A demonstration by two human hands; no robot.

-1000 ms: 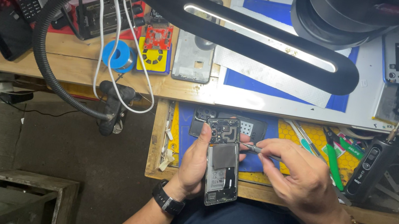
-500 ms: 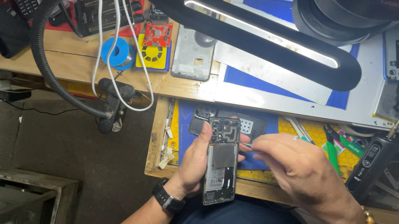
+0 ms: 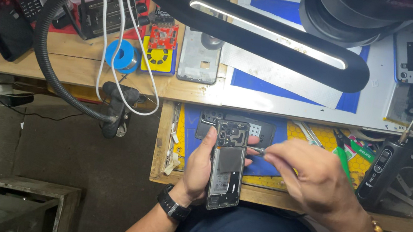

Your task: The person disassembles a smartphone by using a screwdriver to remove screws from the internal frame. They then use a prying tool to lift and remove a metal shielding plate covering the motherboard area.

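Over the pull-out tray [image 3: 167, 143], under the bench [image 3: 61, 64] and lamp [image 3: 262, 31], you've got the phone [image 3: 227, 165] up off the mat [image 3: 264, 168], back cover off, guts facing you. Long axis runs roughly away from you, camera end far, bottom edge near your lap. It sits just left of centre, w/ the tray's blue-and-yellow mat directly behind it.

Your left hand [image 3: 199, 166] is the nearer one to it: wrapped round the phone's left edge from behind, thumb on the near-left side, fingertips [image 3: 253, 139] curling over the right edge. Closed firm on the phone, so it's your clamp.

Your right hand [image 3: 312, 178] lies to the right of the phone, approx level w/ its upper third, so the work point is to the left of that hand, across the short axis. Fingers are pinched shut on a small tool [image 3: 257, 150], metal tip pointing left and touching or just beside the phone's right edge near the top; can't tell which, too small. Can't tell the tool's kind either, prob. tweezers or a fine driver.

Electric driver [image 3: 381, 172] lies well apart at the tray's right end, untouched; green-handled tools [image 3: 344, 161] sit between it and your right hand.
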